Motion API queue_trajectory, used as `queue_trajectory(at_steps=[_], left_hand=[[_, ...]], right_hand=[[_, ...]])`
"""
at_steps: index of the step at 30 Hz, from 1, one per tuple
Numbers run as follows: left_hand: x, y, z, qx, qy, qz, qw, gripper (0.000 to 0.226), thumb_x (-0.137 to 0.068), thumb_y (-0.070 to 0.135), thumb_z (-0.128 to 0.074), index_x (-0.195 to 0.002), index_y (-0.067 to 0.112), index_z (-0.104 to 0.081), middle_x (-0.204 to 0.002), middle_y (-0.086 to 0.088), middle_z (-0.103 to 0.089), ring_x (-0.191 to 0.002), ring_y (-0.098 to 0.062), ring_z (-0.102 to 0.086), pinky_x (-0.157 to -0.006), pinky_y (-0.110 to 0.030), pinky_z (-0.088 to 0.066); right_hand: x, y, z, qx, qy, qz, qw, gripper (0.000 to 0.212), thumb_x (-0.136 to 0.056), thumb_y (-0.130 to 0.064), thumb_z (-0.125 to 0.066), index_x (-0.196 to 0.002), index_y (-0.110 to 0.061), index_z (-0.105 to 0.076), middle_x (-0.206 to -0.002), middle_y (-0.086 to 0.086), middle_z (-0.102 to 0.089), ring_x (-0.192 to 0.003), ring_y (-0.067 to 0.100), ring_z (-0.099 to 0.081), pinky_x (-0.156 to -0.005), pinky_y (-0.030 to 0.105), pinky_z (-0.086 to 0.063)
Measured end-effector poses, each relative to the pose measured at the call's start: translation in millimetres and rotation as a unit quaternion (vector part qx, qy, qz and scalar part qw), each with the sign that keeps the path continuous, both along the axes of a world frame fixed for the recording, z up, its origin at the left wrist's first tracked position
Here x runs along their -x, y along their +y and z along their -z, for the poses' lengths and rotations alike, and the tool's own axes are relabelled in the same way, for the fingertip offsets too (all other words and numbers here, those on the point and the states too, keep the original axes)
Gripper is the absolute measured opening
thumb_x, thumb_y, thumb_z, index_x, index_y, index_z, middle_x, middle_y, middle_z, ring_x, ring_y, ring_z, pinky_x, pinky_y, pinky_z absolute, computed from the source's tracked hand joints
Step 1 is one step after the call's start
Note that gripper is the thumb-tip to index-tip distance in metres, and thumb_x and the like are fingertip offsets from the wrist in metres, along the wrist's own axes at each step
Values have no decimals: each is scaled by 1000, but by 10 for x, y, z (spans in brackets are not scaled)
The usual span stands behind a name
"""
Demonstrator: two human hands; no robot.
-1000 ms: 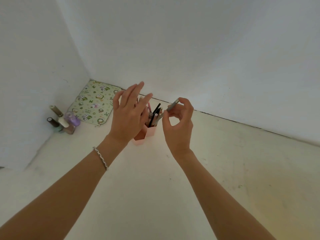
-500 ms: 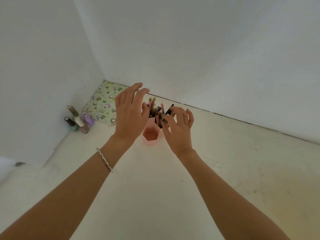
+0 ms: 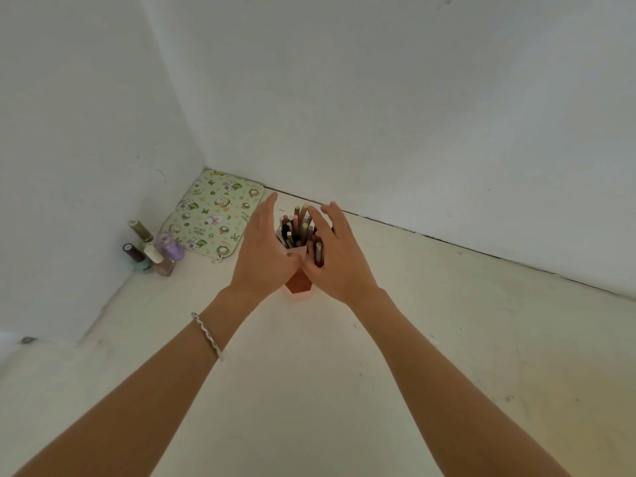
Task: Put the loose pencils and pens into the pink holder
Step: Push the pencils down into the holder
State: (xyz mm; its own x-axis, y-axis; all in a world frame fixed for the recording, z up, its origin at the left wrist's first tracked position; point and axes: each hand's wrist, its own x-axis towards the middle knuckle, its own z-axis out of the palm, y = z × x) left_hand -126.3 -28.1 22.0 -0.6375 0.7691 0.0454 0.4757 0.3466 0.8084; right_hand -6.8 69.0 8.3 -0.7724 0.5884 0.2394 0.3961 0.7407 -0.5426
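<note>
The pink holder [image 3: 298, 286] stands on the pale surface near the wall corner, packed with several pens and pencils [image 3: 296, 226] that stick up out of it. My left hand [image 3: 263, 258] lies against its left side with fingers straight, pointing toward the wall. My right hand [image 3: 339, 259] lies against its right side, fingers also straight, next to a dark pen [image 3: 318, 253] standing in the right compartment. Both thumbs meet in front of the holder and hide most of its wall. No loose pen shows on the surface.
A green patterned mat [image 3: 214, 218] lies in the corner behind and to the left of the holder. Several nail polish bottles [image 3: 155, 251] stand against the left wall. White walls close in on the left and behind.
One second ago my right hand pinched a grey pen above the holder; that pen is now out of my fingers. Both hands have come down flat against the holder's sides.
</note>
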Motion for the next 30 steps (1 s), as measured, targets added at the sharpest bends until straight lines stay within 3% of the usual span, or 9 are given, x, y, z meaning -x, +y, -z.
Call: queue_trajectory(at_steps=[3,5,8,11,16,19,21,24,30], left_hand=[[20,16,47,28,-46,12,998,110,-72,35,-80,-155,34,-8,-142,5,-48,-120,-10,-51,-98,-27,-39],[30,10,100,23,-50,8,998,111,-70,37,-84,-155,34,-12,-132,8,-54,-113,-7,-53,-92,-23,-38],[82,-28,198,10,-71,-3,997,105,-68,39,-87,-151,35,-25,-121,16,-52,-110,-7,-56,-95,-29,-48],[161,-35,289,8,-89,3,996,80,-55,56,-85,-126,45,-51,-113,25,-62,-103,3,-60,-89,-36,-55],[353,89,297,-9,-75,-26,997,60,-51,67,-80,-105,61,-54,-102,29,-65,-95,8,-61,-79,-28,-57],[573,301,312,-6,-68,-44,997,60,-66,42,-85,-120,35,-60,-109,12,-68,-101,-11,-65,-86,-41,-55],[719,463,287,27,-29,-52,998,62,-72,35,-83,-128,23,-57,-113,3,-67,-103,-20,-64,-89,-41,-52],[877,644,193,39,0,-39,998,70,-67,45,-79,-128,20,-57,-108,1,-68,-96,-20,-63,-82,-35,-50],[1052,811,181,88,23,-41,995,64,-73,37,-82,-127,15,-56,-108,-3,-68,-99,-24,-64,-82,-36,-51]], right_hand=[[-44,24,-4,-38,22,-20,999,83,-80,-23,-67,-152,-19,-27,-161,9,-11,-151,28,-8,-118,55,-21],[-128,0,57,-56,85,31,994,90,-79,-25,-65,-155,-21,-17,-163,9,-2,-151,26,-4,-121,51,-11],[-276,-162,303,91,134,149,975,89,-79,-25,-59,-154,-23,-11,-161,3,-14,-149,19,-17,-120,45,-24],[-254,-320,543,228,44,159,960,90,-77,-43,-63,-152,-28,-16,-145,0,-41,-132,17,-41,-106,44,-43],[160,-129,641,243,62,183,951,65,-88,-44,-64,-143,-24,-36,-127,-4,-55,-117,16,-53,-96,37,-49],[479,70,608,251,90,181,947,68,-90,-38,-66,-147,-21,-33,-133,-4,-43,-107,4,-51,-89,20,-44],[668,193,583,273,110,189,937,70,-89,-36,-68,-147,-23,-32,-131,-6,-42,-104,2,-49,-88,20,-42],[873,346,585,276,125,215,928,62,-86,-37,-70,-138,-18,-42,-129,-3,-47,-102,4,-50,-84,21,-43],[1052,451,628,246,123,226,934,56,-88,-39,-67,-134,-18,-44,-121,0,-47,-96,6,-49,-78,23,-44]])
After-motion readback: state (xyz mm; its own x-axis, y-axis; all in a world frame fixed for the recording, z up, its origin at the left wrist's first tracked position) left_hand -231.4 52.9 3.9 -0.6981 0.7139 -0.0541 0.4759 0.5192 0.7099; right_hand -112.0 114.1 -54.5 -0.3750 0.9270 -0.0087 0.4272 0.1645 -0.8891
